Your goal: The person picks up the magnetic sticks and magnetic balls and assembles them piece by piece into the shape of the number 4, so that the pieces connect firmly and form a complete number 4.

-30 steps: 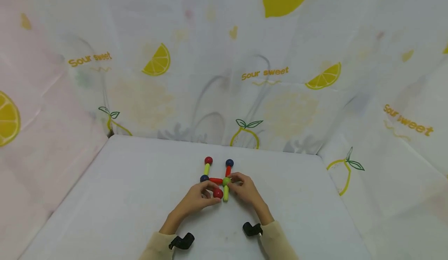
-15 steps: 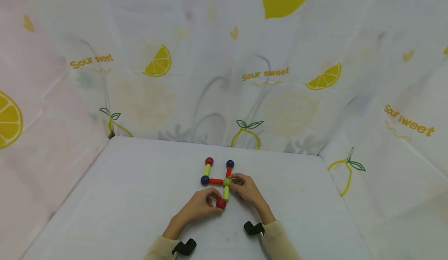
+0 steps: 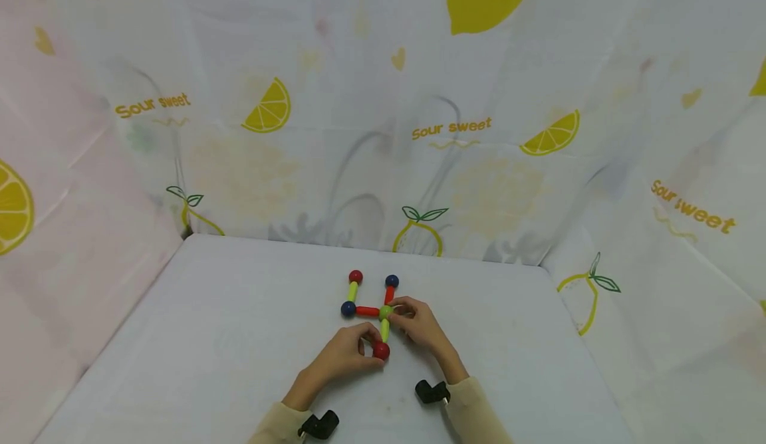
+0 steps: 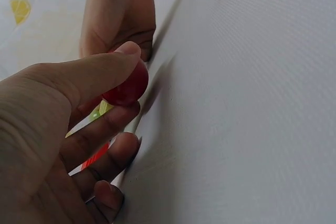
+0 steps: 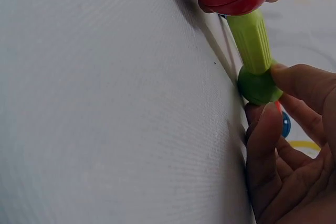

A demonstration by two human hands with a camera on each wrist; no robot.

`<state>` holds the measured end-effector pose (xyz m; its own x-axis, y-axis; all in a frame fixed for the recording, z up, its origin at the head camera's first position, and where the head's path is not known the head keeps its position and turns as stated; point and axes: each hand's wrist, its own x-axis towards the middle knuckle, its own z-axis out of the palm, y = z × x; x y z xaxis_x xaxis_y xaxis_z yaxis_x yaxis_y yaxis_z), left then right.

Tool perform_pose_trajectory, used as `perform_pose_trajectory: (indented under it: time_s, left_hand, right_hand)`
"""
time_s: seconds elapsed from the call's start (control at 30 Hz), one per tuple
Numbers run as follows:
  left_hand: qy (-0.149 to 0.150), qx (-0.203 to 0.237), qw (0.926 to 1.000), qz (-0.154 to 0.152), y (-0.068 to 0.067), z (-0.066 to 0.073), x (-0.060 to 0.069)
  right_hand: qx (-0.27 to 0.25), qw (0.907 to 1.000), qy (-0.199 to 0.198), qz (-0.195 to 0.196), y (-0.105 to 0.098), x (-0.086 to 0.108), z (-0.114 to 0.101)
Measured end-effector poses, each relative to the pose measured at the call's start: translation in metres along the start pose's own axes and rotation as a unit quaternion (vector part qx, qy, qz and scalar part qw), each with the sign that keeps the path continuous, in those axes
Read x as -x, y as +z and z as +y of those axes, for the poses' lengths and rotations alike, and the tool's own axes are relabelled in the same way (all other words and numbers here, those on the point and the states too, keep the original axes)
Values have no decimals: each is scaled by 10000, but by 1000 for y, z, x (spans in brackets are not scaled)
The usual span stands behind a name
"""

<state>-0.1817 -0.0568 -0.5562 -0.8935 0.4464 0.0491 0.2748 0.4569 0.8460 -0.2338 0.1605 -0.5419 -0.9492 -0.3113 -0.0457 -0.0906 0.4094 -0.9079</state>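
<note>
My left hand (image 3: 347,352) pinches a red ball (image 3: 381,351) between thumb and fingers. That ball sits against the near end of a yellow-green rod (image 5: 250,40). At the rod's other end is a green ball (image 5: 259,85), which my right hand (image 3: 419,323) pinches. From the green ball one red rod (image 3: 389,294) runs back to a blue ball (image 3: 391,281). Another red rod (image 3: 368,311) leads left to a second blue ball (image 3: 348,309). A second yellow-green rod (image 3: 352,292) joins that one to a far red ball (image 3: 356,276). Fingers partly cover the green ball.
The pieces lie on a white table (image 3: 239,318). Behind and beside it hangs a white cloth (image 3: 359,165) printed with lemons. A black wrist camera (image 3: 320,424) is on the left sleeve and another black camera (image 3: 432,391) on the right.
My left hand has brought the red ball nearer and to the right, from beside the yellow-green rod to its near end. The right hand has stayed at the green ball.
</note>
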Motion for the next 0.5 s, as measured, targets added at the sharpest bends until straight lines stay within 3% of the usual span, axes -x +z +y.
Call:
perform_pose_trajectory:
  time_s: [0.37, 0.43, 0.5]
  left_hand:
    - [-121, -17, 9999, -43, -5, 4, -3]
    - [-192, 25, 9997, 143, -11, 4, -2]
    - [-193, -42, 9984, 523, -19, 4, -2]
  right_hand:
    - [45, 9999, -73, -76, -3, 0, -1]
    - [89, 9999, -48, -128, -2, 0, 0]
    - [119, 9998, -36, -164, -3, 0, 0]
